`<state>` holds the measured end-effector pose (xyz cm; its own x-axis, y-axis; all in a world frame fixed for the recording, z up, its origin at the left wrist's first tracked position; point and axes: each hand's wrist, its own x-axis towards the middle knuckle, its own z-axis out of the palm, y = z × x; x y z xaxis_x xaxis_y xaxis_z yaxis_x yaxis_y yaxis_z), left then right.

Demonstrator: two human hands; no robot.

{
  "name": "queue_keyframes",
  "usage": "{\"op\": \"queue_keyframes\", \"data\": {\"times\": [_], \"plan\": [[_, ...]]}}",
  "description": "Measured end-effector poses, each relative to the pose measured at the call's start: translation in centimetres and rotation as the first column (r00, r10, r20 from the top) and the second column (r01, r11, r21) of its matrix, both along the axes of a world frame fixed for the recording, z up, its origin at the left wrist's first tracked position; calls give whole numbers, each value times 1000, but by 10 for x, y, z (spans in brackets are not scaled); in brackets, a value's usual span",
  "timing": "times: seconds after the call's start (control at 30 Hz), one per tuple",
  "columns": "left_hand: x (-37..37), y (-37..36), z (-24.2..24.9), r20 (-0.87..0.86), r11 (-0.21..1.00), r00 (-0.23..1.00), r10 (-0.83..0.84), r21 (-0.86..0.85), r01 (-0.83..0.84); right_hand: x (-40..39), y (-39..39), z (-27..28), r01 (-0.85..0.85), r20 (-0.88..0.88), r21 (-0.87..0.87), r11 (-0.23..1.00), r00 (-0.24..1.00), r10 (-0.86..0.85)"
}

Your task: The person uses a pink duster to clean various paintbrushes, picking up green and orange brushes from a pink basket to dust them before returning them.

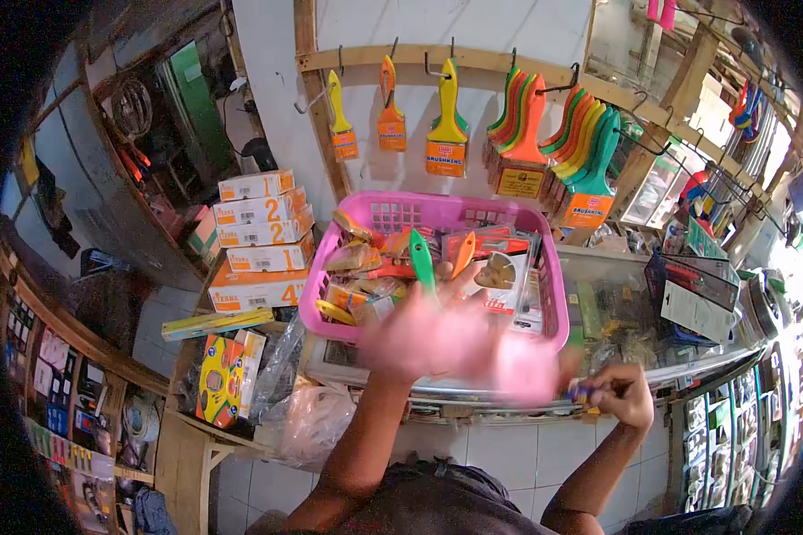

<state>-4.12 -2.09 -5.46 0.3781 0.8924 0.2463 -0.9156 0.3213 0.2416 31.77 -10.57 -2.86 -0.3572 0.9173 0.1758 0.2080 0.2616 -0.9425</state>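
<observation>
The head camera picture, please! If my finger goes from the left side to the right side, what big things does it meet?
Green panel → stack of orange-and-white boxes → pink basket → right hand pinching something small → white card.

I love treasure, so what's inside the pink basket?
Inside the pink basket are plastic packets and a white pack. A green handle and orange handle show too. The blurred left hand covers some; whatever lies underneath is hidden.
</observation>
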Motion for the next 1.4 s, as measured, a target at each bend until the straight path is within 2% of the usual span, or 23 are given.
{"op": "queue_keyframes", "data": {"times": [0.07,0.13,0.17,0.23,0.3,0.33,0.43,0.47,0.53,0.57,0.6,0.7,0.77,0.8,0.83,0.93,1.0,1.03,1.07,1.17,1.27,1.33,1.4], "plan": [[-1,-6,16,-60,990,998,-31,134,39,-4,6,2,-262,-36,148,954,962,270],[-1,-8,15,-77,988,997,-4,151,15,-5,2,-13,11,-155,61,998,988,-1],[0,-8,12,-209,997,975,78,-10,-81,-4,-1,-18,146,-202,4,989,969,-142],[0,-4,8,-487,907,859,160,-271,-323,-1,1,-12,61,-12,37,997,998,-60],[2,-6,12,-310,978,943,125,-122,-170,3,4,-3,-30,182,52,998,983,20],[4,-8,16,-220,994,971,93,-32,-102,-2,5,0,-205,57,52,977,978,202],[4,-9,17,-138,998,989,52,-37,-58,-7,1,-5,67,-48,101,993,997,-63],[4,-11,19,-178,990,982,62,-116,-83,-25,-3,7,316,-91,-31,948,944,-318],[4,-11,23,-263,956,962,70,-258,-140,-23,-3,3,273,10,-55,961,962,-273],[3,-9,20,-152,987,987,44,-148,-67,-20,-2,2,251,57,-65,966,967,-247],[3,-6,15,-44,1000,999,5,-27,-6,-13,-1,6,9,197,117,993,980,-32],[5,-5,9,7,993,1000,15,117,-16,-16,7,4,-315,-103,245,917,932,347],[10,-10,5,-84,979,986,146,156,-131,-19,-6,5,188,-180,-56,981,964,-195],[-1,0,4,-268,972,959,95,-181,-147,-29,-6,16,255,-139,-91,963,954,-266],[-4,1,1,-82,1000,997,10,-19,-11,-34,-5,23,321,-97,-120,940,938,-333],[3,-8,16,-18,996,1000,-4,91,6,-4,12,-6,-154,-173,273,949,963,206],[-1,0,0,313,981,930,-191,41,188,-12,6,-14,172,-407,168,971,909,-90],[0,-1,3,123,995,988,-93,31,90,-27,2,-9,322,-502,84,943,831,-240],[0,-3,5,-81,999,997,-3,34,6,-30,-3,11,320,-264,-12,947,913,-311],[4,-7,14,-46,999,999,8,52,-6,-7,4,12,-122,106,96,988,988,111],[0,-2,6,-73,999,997,-2,-41,-1,-17,1,-5,81,-437,-16,997,896,-80],[5,-5,16,-248,946,967,63,-294,-137,-20,0,5,118,-148,-7,993,982,-118],[4,-5,11,-135,999,990,47,-21,-50,-12,2,14,-57,127,47,997,991,51]]}}
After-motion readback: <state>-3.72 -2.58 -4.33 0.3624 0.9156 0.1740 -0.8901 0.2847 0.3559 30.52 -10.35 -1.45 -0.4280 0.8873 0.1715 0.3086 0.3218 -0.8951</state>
